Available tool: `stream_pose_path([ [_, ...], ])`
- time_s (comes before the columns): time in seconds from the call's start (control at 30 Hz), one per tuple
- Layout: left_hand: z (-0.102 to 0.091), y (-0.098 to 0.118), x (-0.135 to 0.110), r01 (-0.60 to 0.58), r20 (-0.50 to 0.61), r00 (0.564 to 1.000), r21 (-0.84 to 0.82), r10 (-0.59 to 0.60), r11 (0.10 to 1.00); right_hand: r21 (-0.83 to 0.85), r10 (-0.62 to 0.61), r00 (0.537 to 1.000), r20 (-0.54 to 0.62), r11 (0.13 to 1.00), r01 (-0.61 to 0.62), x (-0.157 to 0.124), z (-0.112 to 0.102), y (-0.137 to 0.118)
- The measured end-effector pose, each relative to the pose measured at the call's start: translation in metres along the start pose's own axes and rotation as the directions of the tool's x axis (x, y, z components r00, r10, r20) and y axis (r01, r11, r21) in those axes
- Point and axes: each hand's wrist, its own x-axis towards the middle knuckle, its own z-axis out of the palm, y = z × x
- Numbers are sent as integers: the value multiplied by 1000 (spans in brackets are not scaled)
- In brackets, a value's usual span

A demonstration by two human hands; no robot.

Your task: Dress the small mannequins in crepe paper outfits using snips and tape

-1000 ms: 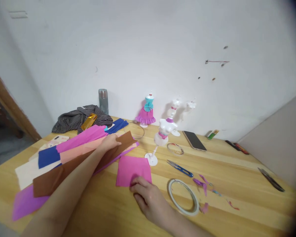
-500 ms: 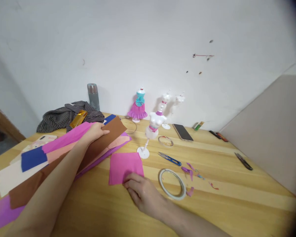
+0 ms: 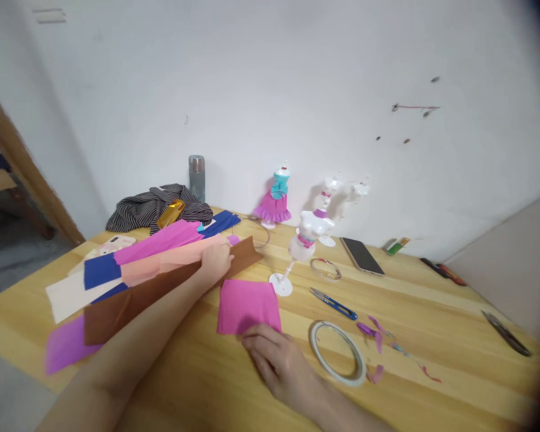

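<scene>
My left hand rests curled on the end of a long brown paper strip, which lies on a fan of pink, peach, blue and white crepe strips. A square piece of magenta paper lies flat on the wooden table. My right hand presses its fingertips on the near edge of that square, fingers stretched flat. A white dress-form stand rises just beyond the square.
A roll of clear tape, blue thread snips, purple paper scraps, a phone, a dressed mini mannequin, a grey flask and striped cloth lie around. Dark scissors sit far right.
My left hand lowered the brown strip back onto the pile after lifting it. My right hand stayed on the magenta square. The camera view shifted.
</scene>
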Motion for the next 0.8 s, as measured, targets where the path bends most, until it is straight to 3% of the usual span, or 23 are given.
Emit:
stream_pose_path([
  [0.2, 7, -2, -5, 95, -212, 975, 113, -70, 989, -1, -18, 1000, 21, 1000, 18, -2, 2, 1],
  [0.33, 11, -6, -3, 129, -218, 971, 128, -99, 983, 11, -23, 1000, 19, 1000, 23, -1, 2, 2],
  [0.8, 11, 12, -9, 7, -237, 971, 197, 41, 980, -51, -17, 998, 53, 999, 20, 1, 1, -2],
])
